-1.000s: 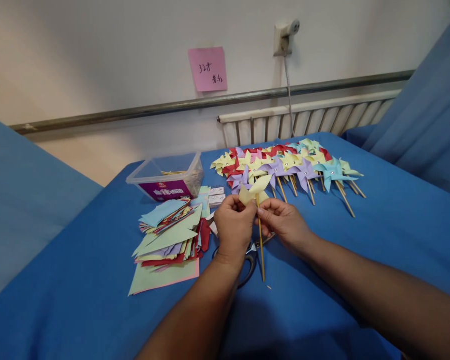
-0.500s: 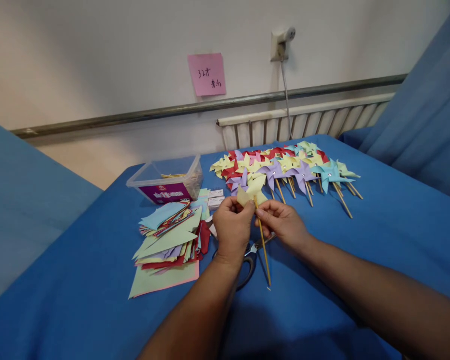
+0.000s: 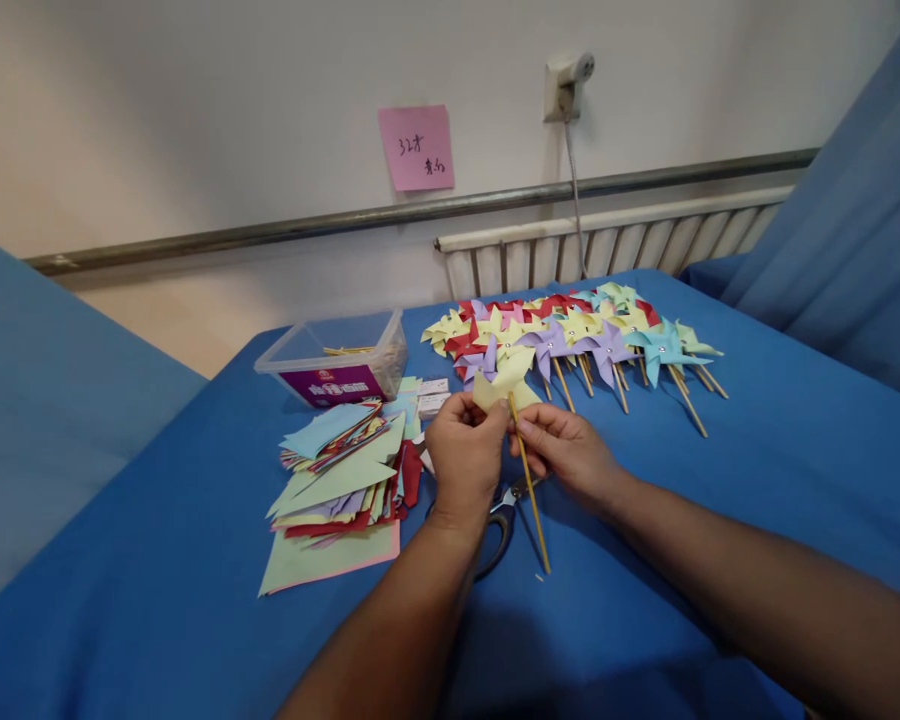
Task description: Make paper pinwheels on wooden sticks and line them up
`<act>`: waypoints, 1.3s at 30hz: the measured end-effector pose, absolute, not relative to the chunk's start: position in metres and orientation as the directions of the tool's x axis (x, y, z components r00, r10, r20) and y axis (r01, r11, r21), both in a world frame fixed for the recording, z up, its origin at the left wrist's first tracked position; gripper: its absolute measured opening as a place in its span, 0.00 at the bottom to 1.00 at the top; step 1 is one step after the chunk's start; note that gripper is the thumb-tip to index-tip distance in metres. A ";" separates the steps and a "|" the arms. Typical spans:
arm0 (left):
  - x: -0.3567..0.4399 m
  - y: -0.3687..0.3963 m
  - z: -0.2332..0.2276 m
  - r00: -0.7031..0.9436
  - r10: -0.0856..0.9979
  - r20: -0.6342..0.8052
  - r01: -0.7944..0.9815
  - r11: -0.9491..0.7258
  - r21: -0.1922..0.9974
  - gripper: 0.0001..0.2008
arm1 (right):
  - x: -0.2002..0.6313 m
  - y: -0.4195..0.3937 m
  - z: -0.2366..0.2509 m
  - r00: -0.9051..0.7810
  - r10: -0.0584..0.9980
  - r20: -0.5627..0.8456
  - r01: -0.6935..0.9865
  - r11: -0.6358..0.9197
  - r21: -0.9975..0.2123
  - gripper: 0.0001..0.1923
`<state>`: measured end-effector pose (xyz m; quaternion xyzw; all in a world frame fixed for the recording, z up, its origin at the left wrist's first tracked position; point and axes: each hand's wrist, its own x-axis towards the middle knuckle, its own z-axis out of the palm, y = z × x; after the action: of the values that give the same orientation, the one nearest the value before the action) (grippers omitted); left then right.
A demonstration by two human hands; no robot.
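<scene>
Left hand [image 3: 463, 450] pinches the yellow pinwheel [image 3: 504, 385]; right hand [image 3: 566, 450] grips its wooden stick [image 3: 532, 500]; best kept steady, pin centred.

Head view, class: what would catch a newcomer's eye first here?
First the two hands, left hand and right hand, holding a yellow pinwheel on its stick mid-table. Behind them lies a bright row of pinwheels; to the left, a paper pile.
</scene>
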<state>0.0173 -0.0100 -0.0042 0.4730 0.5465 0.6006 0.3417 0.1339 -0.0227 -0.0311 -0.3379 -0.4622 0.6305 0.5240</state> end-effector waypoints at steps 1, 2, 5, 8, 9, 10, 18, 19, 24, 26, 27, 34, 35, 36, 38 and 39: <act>0.018 -0.009 -0.004 -0.327 0.926 0.187 0.091 -0.166 0.982 0.09 | 0.135 -0.023 -0.029 -0.214 0.975 0.060 -0.366 -0.023 -0.930 0.16; 0.018 -0.008 -0.005 -0.337 0.925 0.176 0.066 -0.163 0.984 0.09 | 0.136 -0.023 -0.027 -0.197 0.978 0.063 -0.390 -0.020 -0.920 0.15; 0.019 -0.005 -0.008 -0.351 0.931 0.097 -0.072 -0.130 0.989 0.12 | 0.143 -0.024 -0.016 -0.094 0.992 0.087 -0.500 0.028 -0.866 0.13; 0.018 -0.003 -0.012 -0.331 0.943 -0.022 -0.234 -0.059 0.970 0.16 | 0.151 -0.024 -0.006 0.028 0.993 0.116 -0.551 0.112 -0.827 0.11; 0.018 -0.003 -0.012 -0.320 0.946 -0.056 -0.283 -0.039 0.958 0.17 | 0.153 -0.024 -0.004 0.063 0.991 0.120 -0.552 0.135 -0.823 0.10; 0.018 -0.004 -0.012 -0.307 0.948 -0.085 -0.326 -0.020 0.945 0.18 | 0.155 -0.024 -0.003 0.092 0.988 0.121 -0.549 0.152 -0.822 0.10; 0.018 -0.009 -0.006 -0.268 0.943 -0.199 -0.444 0.062 0.894 0.20 | 0.159 -0.019 -0.007 0.172 0.976 0.132 -0.517 0.203 -0.831 0.11; 0.019 -0.009 -0.007 -0.260 0.945 -0.197 -0.449 0.062 0.891 0.20 | 0.159 -0.018 -0.008 0.165 0.977 0.132 -0.517 0.200 -0.833 0.11; 0.021 -0.010 -0.008 -0.272 0.957 -0.102 -0.395 -0.015 0.919 0.18 | 0.155 -0.019 -0.011 0.064 0.987 0.146 -0.455 0.159 -0.876 0.14; 0.022 -0.011 -0.007 -0.276 0.960 -0.054 -0.351 -0.048 0.935 0.18 | 0.151 -0.023 -0.011 -0.001 0.987 0.162 -0.379 0.149 -0.913 0.16; 0.023 -0.011 -0.007 -0.270 0.962 -0.032 -0.337 -0.063 0.939 0.18 | 0.148 -0.025 -0.011 -0.022 0.986 0.167 -0.343 0.149 -0.927 0.16; 0.024 -0.012 -0.006 -0.265 0.964 -0.018 -0.293 -0.063 0.954 0.14 | 0.134 -0.033 -0.014 -0.074 0.989 0.130 -0.266 0.106 -0.958 0.15; 0.023 -0.012 -0.006 -0.266 0.964 -0.023 -0.295 -0.058 0.954 0.14 | 0.133 -0.033 -0.015 -0.074 0.990 0.122 -0.268 0.098 -0.959 0.14; 0.023 -0.012 -0.006 -0.266 0.964 -0.024 -0.296 -0.058 0.953 0.14 | 0.132 -0.032 -0.015 -0.073 0.991 0.113 -0.269 0.089 -0.959 0.14; 0.023 -0.012 -0.006 -0.268 0.963 -0.018 -0.287 -0.062 0.956 0.14 | 0.132 -0.031 -0.016 -0.074 0.992 0.098 -0.272 0.075 -0.959 0.14; 0.023 -0.013 -0.006 -0.271 0.962 -0.013 -0.281 -0.066 0.958 0.13 | 0.131 -0.031 -0.016 -0.080 0.992 0.094 -0.272 0.069 -0.960 0.14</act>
<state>0.0227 -0.0125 -0.0056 0.3559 0.4789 0.6374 0.4875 0.1315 -0.0314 -0.0161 -0.3828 -0.4703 0.5646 0.5600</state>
